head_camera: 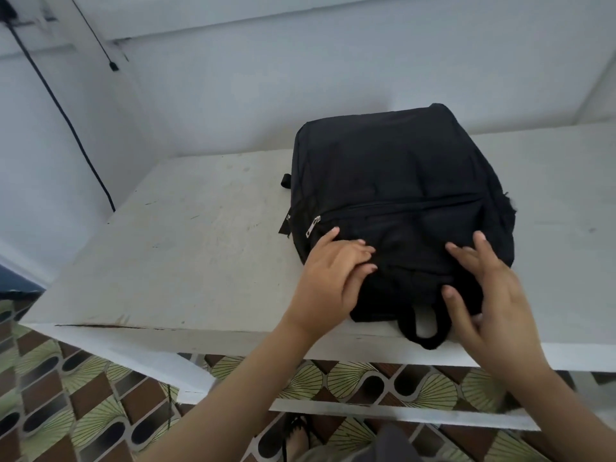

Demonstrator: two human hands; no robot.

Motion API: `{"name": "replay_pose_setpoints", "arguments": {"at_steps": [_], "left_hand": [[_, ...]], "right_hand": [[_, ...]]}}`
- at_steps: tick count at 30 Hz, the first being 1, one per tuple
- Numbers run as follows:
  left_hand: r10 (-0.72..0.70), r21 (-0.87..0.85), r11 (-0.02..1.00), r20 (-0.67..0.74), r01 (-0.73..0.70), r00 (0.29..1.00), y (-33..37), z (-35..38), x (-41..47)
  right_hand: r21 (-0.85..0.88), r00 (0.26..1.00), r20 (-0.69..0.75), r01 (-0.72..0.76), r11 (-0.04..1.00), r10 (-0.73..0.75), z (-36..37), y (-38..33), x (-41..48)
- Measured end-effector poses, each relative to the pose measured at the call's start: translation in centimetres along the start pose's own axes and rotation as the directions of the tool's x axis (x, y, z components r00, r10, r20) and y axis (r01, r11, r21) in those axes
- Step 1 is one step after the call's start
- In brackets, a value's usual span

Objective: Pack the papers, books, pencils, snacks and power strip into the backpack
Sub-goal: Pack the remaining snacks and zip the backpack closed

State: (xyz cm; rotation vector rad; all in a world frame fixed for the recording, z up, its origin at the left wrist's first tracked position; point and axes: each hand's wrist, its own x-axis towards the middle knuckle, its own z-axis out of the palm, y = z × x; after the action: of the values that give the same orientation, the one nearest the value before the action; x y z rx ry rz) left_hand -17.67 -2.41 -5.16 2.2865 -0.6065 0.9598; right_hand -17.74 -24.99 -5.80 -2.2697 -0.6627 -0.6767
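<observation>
The black backpack (393, 175) is lying flat on the white table (186, 261), with its near end reaching the table's front edge and its carry loop (423, 331) hanging over that edge. The person is resting both hands on the bag's near end. The left hand (326, 281) is lying on the fabric with fingers straight and loosely spread, just beside the metal zipper pull (313, 226), and is gripping nothing. The right hand (493, 305) is touching the near right part of the bag with fingers splayed and only slightly bent, thumb on the fabric, holding nothing. A black cable (66, 118) is hanging down the wall at the left, and a patterned tile floor (83, 411) is showing below the table.
</observation>
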Motion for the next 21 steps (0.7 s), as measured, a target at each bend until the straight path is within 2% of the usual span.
{"name": "replay_pose_setpoints", "arguments": {"at_steps": [5, 11, 15, 18, 21], "left_hand": [[-0.163, -0.038, 0.987, -0.153, 0.159, 0.975, 1.2, -0.5, 2.8], [-0.282, -0.07, 0.959, -0.266, 0.274, 0.922, 1.4, 0.7, 4.3], [-0.206, -0.067, 0.978, -0.246, 0.195, 0.947, 1.1, 0.4, 3.6], [-0.089, 0.048, 0.994, -0.219, 0.102, 0.972, 0.3, -0.4, 2.6], [-0.087, 0.116, 0.988, -0.152, 0.105, 0.985, -0.3, -0.4, 1.7]], "right_hand": [[0.083, 0.997, -0.07, 0.024, 0.996, -0.019, -1.1, 0.7, 1.5], [0.052, 0.986, -0.168, 0.019, 0.998, -0.01, -0.7, 3.1, 5.3], [0.085, 0.968, -0.247, 0.067, 0.994, -0.044, 0.0, 3.7, 5.8], [0.109, 0.958, -0.288, 0.05, 0.993, -0.017, 0.4, 3.4, 5.6], [0.136, 0.948, -0.318, 0.053, 0.989, -0.007, 0.6, 3.2, 5.9]]}}
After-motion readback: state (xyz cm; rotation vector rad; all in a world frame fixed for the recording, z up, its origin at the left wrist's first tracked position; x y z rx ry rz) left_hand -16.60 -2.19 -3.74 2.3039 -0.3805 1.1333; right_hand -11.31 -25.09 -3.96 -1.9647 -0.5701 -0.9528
